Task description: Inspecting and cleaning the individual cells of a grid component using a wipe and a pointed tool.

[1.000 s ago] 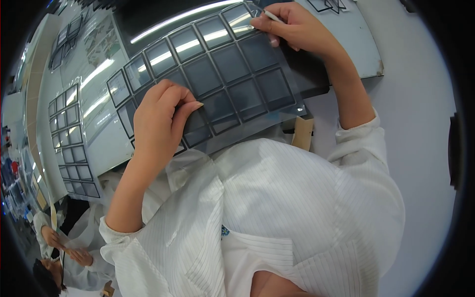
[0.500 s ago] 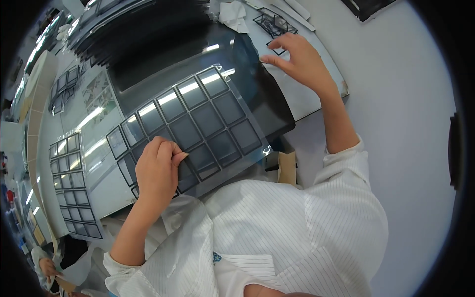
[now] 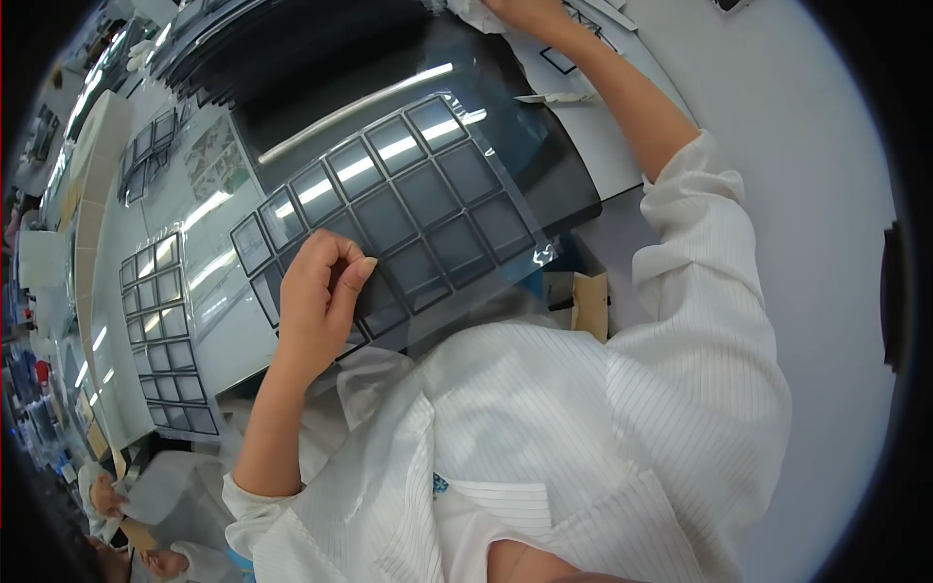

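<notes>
A clear sheet with rows of black-rimmed rectangular panes (image 3: 425, 190) lies at a slant over a dark glossy surface. My left hand (image 3: 319, 303) is over its lower left part, fingers curled and thumb pressed toward the index finger. Whatever the pinch may hold is too small to make out. My right arm reaches far forward, and my right hand (image 3: 530, 14) is at the upper edge of the picture beside a crumpled white tissue or cloth (image 3: 476, 14). Its fingertips are cut off, so its grip is hidden.
Loose black frames (image 3: 559, 60) lie on the white table by my right forearm, near a thin pale strip (image 3: 556, 98). Another pane sheet (image 3: 160, 335) lies at left. Dark sheets (image 3: 209, 49) are stacked at the back. Another person's hand (image 3: 105, 497) shows lower left.
My right hand has moved forward from beside the loose black frames to the crumpled white piece. A pale strip now shows at the dark surface's right edge. My left hand stays over the sheet.
</notes>
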Available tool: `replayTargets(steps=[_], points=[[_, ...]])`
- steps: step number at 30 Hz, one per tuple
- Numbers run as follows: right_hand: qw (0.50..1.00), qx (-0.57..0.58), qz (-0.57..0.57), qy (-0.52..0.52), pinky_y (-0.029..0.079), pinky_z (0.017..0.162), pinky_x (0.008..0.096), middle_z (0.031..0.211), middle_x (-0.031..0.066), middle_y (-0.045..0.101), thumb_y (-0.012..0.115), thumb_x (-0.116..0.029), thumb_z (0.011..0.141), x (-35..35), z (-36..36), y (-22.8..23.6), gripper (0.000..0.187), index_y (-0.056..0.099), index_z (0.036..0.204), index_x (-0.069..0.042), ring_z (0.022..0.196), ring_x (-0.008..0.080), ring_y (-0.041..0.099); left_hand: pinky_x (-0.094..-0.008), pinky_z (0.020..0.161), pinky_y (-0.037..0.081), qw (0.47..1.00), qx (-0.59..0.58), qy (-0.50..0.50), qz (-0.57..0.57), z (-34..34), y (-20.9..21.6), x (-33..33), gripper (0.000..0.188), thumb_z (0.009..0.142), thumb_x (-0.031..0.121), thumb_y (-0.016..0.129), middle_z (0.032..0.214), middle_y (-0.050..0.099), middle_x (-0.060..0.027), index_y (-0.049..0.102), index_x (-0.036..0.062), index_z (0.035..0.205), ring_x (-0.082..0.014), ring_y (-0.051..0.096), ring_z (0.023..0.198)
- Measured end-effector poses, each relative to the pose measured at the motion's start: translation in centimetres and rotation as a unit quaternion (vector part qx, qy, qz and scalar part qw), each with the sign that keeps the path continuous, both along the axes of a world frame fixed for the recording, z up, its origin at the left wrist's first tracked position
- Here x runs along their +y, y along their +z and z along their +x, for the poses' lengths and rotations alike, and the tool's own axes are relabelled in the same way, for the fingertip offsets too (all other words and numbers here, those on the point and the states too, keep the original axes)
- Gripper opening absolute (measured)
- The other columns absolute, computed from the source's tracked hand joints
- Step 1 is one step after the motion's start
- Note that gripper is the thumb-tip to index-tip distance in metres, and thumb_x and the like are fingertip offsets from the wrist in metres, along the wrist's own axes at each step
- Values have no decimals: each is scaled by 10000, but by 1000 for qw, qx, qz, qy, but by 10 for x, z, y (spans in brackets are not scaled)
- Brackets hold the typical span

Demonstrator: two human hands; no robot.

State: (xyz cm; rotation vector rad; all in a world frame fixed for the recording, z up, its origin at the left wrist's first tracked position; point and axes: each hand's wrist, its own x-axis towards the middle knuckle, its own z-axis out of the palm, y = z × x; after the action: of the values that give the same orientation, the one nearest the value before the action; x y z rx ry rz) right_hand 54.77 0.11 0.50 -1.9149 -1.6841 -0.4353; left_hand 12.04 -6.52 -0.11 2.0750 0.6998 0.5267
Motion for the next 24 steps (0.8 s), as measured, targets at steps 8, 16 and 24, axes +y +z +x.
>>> replayTargets(steps=[8, 16, 24], points=[[903, 339, -12, 263, 438, 581, 234, 722, 3, 616, 658, -205, 913, -27, -59, 53, 225, 641, 850, 10, 662, 68, 548, -169, 536, 338, 988, -113, 20, -100, 24, 29, 76, 140, 953, 181, 613, 753, 507, 28, 548, 60, 926, -15, 437, 648], [820, 355, -179, 411, 450, 675, 194, 825, -12, 638, 590, -239, 967, -31, -156, 23, 211, 648, 985, -38, 757, 24, 556, -201, 668, 486, 965, -183, -35, -185, 73, 9, 96, 338, 881, 140, 720, 971, 646, -34, 579, -2, 1154, -70, 597, 787], [846, 419, -59, 325, 473, 885, 283, 1060, 48, 649, 508, -310, 1010, -26, -158, 6, 322, 631, 1137, -41, 996, 138, 598, -268, 804, 533, 918, -269, -2, -292, 60, 15, 99, 244, 990, 247, 562, 1008, 637, -60, 618, 11, 1020, -118, 612, 898]])
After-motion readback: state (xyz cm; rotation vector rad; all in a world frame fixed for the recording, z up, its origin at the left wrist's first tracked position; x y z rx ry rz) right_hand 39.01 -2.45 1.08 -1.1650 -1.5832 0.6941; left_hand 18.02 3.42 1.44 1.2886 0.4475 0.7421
